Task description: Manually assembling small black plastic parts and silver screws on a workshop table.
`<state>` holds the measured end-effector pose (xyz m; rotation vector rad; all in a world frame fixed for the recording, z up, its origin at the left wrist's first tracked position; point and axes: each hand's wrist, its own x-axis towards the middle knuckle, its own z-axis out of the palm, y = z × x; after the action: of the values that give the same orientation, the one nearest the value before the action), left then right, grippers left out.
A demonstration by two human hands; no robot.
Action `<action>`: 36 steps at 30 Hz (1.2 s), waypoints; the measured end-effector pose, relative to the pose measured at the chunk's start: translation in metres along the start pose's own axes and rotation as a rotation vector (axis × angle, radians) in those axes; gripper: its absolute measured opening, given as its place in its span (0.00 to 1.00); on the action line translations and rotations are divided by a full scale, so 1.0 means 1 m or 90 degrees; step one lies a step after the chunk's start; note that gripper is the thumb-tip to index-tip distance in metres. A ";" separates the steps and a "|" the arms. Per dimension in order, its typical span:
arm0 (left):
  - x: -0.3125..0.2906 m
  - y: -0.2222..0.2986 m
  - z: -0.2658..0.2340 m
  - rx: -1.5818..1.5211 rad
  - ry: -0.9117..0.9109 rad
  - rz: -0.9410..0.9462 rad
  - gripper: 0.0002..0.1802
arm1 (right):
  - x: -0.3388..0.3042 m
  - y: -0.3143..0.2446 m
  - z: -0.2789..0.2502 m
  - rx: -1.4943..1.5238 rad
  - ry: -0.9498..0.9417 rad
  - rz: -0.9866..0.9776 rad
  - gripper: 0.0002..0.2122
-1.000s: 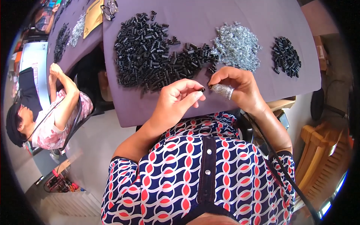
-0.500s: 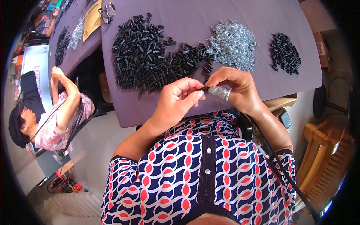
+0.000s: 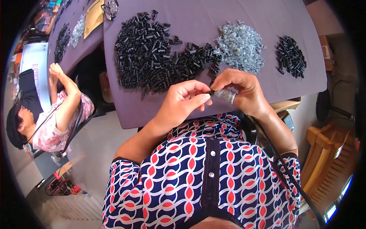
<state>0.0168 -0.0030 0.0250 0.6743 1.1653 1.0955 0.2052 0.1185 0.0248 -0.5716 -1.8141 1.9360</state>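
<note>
Just in front of the table's near edge, my two hands meet fingertip to fingertip. My left hand [image 3: 185, 102] is closed in a pinch at a small black plastic piece [image 3: 212, 92], mostly hidden by the fingers. From the other side, the thumb and forefinger of my right hand [image 3: 246, 91] pinch the same piece. A silvery wrapping [image 3: 225, 95] covers one finger of the right hand. Beyond the hands lie a wide heap of short black plastic tubes [image 3: 141, 53] and, to its right, a heap of small shiny metal parts [image 3: 240, 45].
A smaller heap of black pieces [image 3: 291, 57] lies at the right on the purple-grey tablecloth [image 3: 194, 19]. Eyeglasses [image 3: 110, 9] and a tan envelope [image 3: 93, 19] are at the far left. A seated person [image 3: 57, 110] works to my left. A wooden chair [image 3: 328, 156] stands at right.
My hands stay together, with only slight finger movement around the small black piece. The view has shifted a little; the heaps lie as before.
</note>
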 end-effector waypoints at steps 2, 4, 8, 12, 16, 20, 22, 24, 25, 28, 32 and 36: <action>0.000 -0.001 0.000 0.014 0.005 0.003 0.09 | 0.001 -0.004 0.000 -0.034 -0.003 -0.007 0.12; -0.002 -0.002 0.002 0.023 0.013 0.009 0.09 | 0.003 -0.008 -0.001 -0.193 -0.032 -0.091 0.11; -0.002 -0.004 0.003 0.022 0.019 0.003 0.08 | -0.001 -0.009 0.000 -0.242 -0.039 -0.112 0.11; -0.009 -0.010 0.014 0.319 0.077 0.162 0.09 | -0.011 -0.007 0.008 -0.227 0.001 -0.037 0.10; -0.005 -0.010 0.009 0.221 0.015 0.061 0.09 | -0.016 -0.008 0.003 -0.211 -0.032 0.012 0.10; -0.006 -0.010 0.009 0.132 0.002 -0.012 0.08 | -0.019 -0.008 0.002 -0.062 -0.008 0.112 0.13; -0.006 -0.010 0.010 0.165 0.016 0.024 0.08 | -0.018 -0.013 -0.008 -0.050 -0.028 0.163 0.16; -0.005 -0.007 0.012 0.227 0.044 0.096 0.08 | -0.020 -0.011 -0.010 -0.028 -0.008 0.130 0.14; -0.005 -0.008 0.013 0.227 0.044 0.096 0.08 | -0.019 -0.014 -0.012 -0.082 -0.033 0.138 0.13; -0.005 -0.010 0.016 0.284 0.072 0.191 0.08 | -0.013 -0.016 -0.011 -0.216 -0.100 0.093 0.10; -0.006 -0.008 0.015 0.252 0.041 0.127 0.08 | -0.013 -0.009 -0.004 -0.311 -0.151 0.028 0.08; -0.008 -0.003 0.004 0.053 -0.082 -0.102 0.07 | -0.016 -0.007 -0.004 -0.305 -0.214 0.020 0.09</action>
<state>0.0218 -0.0112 0.0263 0.6938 1.1375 0.8607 0.2212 0.1129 0.0314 -0.4357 -2.5262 1.6914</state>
